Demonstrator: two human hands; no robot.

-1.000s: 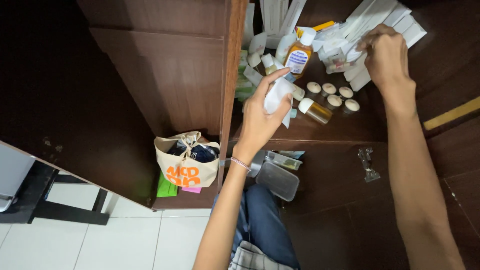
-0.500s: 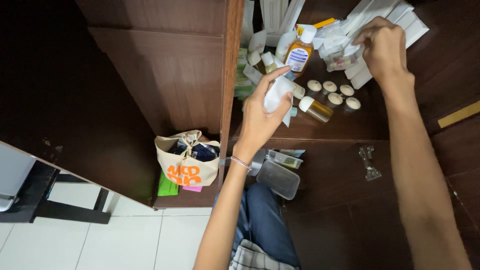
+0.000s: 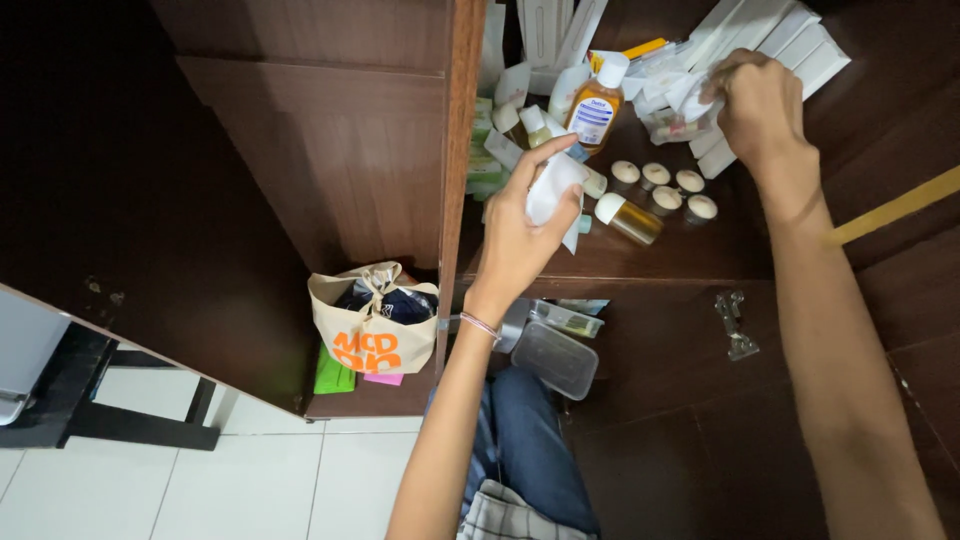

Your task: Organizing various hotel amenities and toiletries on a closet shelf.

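My left hand is closed around a small white bottle held just above the front of a dark wooden shelf. My right hand reaches to the back of the shelf and pinches a crumpled clear plastic packet among white boxes. Between the hands stand an amber bottle with a white cap, a gold bottle lying on its side and several small cream-capped jars.
White flat boxes lean at the shelf's back right. A dark cabinet door stands open on the left. Below sit a tied paper bag, a clear plastic container, a metal hinge and white floor tiles.
My right hand has shifted slightly left and closed on the packet in the pile. My left hand has stayed about where it was with the white bottle.
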